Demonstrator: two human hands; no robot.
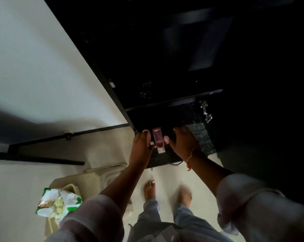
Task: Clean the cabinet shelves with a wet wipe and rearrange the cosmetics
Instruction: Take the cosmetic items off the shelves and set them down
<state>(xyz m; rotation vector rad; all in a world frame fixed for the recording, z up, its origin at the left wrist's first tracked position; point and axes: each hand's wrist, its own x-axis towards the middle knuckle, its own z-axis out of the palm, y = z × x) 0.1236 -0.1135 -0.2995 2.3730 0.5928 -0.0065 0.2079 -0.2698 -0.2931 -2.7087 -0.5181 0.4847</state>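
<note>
Keep the load level and move it slowly, since the pink tube (157, 140) lies loose on top and could roll off. The left hand (142, 145) and right hand (184, 144) curl round opposite sides of a dark flat item (164, 159) — tray or not, I cannot tell. Both thumbs touch the tube between them, at the front edge of the cabinet (174, 102) floor. The wet wipe pack (58, 201) rests on a cream stool (88, 179) — well apart.
</note>
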